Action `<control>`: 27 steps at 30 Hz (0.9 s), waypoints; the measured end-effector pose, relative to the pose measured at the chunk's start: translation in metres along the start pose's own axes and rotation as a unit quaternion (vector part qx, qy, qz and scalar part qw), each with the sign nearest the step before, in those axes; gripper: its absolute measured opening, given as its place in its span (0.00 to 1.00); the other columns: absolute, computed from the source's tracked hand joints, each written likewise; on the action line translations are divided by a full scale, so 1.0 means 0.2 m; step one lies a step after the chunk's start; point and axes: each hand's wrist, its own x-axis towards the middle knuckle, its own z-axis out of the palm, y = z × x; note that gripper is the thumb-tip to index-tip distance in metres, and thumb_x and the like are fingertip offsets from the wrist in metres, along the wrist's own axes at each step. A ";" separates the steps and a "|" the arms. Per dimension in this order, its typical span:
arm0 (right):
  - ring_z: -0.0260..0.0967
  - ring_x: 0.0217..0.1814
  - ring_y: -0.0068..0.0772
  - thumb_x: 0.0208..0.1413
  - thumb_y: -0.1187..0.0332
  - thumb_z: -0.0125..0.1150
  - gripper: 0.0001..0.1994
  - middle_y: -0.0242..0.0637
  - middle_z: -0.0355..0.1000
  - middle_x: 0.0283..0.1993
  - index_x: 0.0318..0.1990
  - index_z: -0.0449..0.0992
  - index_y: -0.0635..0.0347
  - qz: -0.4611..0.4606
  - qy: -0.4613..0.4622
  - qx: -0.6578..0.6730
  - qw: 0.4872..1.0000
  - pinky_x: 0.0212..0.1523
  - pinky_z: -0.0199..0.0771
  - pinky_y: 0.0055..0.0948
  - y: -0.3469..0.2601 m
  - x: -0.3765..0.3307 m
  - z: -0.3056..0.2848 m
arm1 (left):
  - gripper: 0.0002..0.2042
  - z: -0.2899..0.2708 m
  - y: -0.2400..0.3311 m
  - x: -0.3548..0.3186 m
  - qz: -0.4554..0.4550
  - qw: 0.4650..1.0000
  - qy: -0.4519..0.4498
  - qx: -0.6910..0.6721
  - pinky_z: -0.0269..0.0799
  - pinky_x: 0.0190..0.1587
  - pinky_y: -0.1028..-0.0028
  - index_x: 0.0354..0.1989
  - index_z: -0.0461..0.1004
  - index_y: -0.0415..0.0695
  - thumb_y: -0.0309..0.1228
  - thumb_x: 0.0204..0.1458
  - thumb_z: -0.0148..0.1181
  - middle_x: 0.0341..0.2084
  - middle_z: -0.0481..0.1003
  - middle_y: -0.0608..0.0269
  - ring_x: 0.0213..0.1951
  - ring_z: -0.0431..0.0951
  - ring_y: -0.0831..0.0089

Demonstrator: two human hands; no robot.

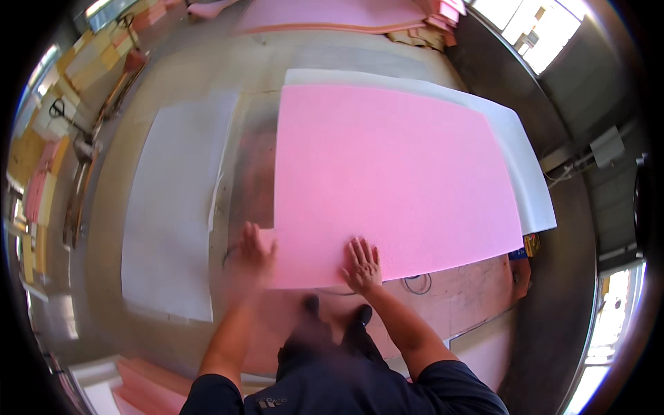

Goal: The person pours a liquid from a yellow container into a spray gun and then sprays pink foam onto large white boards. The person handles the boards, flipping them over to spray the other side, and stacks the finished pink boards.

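A large pink foam sheet (387, 173) lies flat in front of me, over a white sheet (520, 155) whose margin shows along the far and right sides. My right hand (363, 266) rests palm down near the pink sheet's front edge, fingers stretched out. At the sheet's near left corner is my left hand (254, 257), slightly blurred, its fingers extended and thumb apart. Beside it a small pink tab (267, 238) juts out from the sheet's left edge. Neither hand grips anything. Whether the left palm touches the sheet I cannot tell.
Another white sheet (176, 207) lies on the floor to the left. Reddish boards (456, 294) lie under the front edge, with a thin dark cable (418, 284). Pink foam stacks stand at the far end (332, 15) and behind me at lower left (155, 384). A dark wall runs along the right.
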 end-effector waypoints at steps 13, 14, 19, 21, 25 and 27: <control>0.54 0.71 0.51 0.55 0.71 0.66 0.33 0.50 0.60 0.68 0.67 0.59 0.66 0.197 0.319 0.174 0.911 0.70 0.55 0.47 0.85 -0.61 0.17 | 0.41 0.16 0.77 -0.26 0.169 0.977 -0.127 0.027 0.37 0.71 0.41 0.70 0.55 0.37 0.54 0.54 0.55 0.73 0.48 0.45 0.74 0.43 0.46; 0.54 0.70 0.47 0.58 0.72 0.63 0.33 0.48 0.57 0.69 0.68 0.55 0.68 0.189 0.409 0.190 0.872 0.70 0.56 0.46 1.21 -0.78 0.25 | 0.42 0.16 0.99 -0.26 0.178 0.974 -0.140 -0.001 0.36 0.71 0.41 0.70 0.54 0.36 0.55 0.54 0.55 0.73 0.47 0.45 0.74 0.42 0.46; 0.48 0.75 0.48 0.60 0.55 0.61 0.36 0.49 0.50 0.74 0.69 0.56 0.64 0.563 0.327 0.549 0.524 0.70 0.53 0.50 1.84 -0.83 0.06 | 0.43 0.28 1.17 -0.39 0.150 0.979 -0.136 0.021 0.31 0.73 0.45 0.72 0.51 0.39 0.56 0.55 0.54 0.74 0.44 0.49 0.75 0.40 0.49; 0.49 0.75 0.48 0.59 0.49 0.60 0.38 0.48 0.50 0.75 0.70 0.57 0.61 0.581 0.320 0.602 0.444 0.69 0.54 0.52 1.93 -0.75 -0.10 | 0.43 0.25 1.17 -0.37 0.139 0.978 -0.152 0.040 0.31 0.73 0.45 0.72 0.51 0.40 0.56 0.56 0.53 0.74 0.45 0.49 0.75 0.40 0.50; 0.62 0.67 0.49 0.58 0.48 0.60 0.37 0.48 0.61 0.68 0.68 0.61 0.63 0.607 0.342 0.568 0.439 0.64 0.62 0.53 2.05 -0.52 -0.33 | 0.41 0.24 1.13 -0.38 0.145 0.978 -0.135 0.059 0.36 0.72 0.43 0.71 0.53 0.39 0.54 0.56 0.53 0.73 0.47 0.49 0.74 0.43 0.51; 0.67 0.62 0.50 0.58 0.52 0.62 0.35 0.49 0.65 0.64 0.66 0.63 0.68 0.570 0.344 0.578 0.473 0.61 0.66 0.53 2.15 -0.45 -0.38 | 0.40 0.23 1.10 -0.46 0.152 0.980 -0.107 0.065 0.39 0.71 0.42 0.71 0.54 0.39 0.53 0.55 0.54 0.73 0.48 0.49 0.74 0.45 0.50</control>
